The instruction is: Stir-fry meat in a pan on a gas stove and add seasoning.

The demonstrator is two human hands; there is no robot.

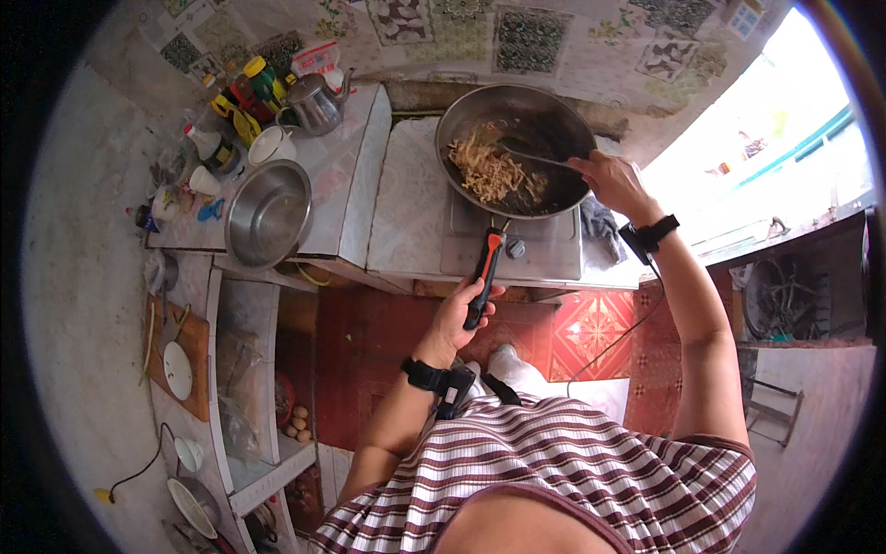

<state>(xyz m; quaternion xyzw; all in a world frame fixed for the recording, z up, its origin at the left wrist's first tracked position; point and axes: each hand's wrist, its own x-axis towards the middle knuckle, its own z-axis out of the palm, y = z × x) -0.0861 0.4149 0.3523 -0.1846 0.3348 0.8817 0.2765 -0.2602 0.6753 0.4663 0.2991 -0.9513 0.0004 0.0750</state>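
A dark wok sits over a gas stove on the tiled counter. Shredded, light brown food lies heaped in the left part of its bowl. My left hand grips the wok's black and orange handle, which points back toward me. In my right hand, at the wok's right rim, is the shaft of a metal cooking utensil. The utensil's head reaches into the wok beside the food, and its shape is partly hidden.
Left on the counter are a steel basin, a white enamel mug, a metal kettle and several bottles. A grey cloth lies right of the stove. A cutting board with a cleaver rests on the left ledge.
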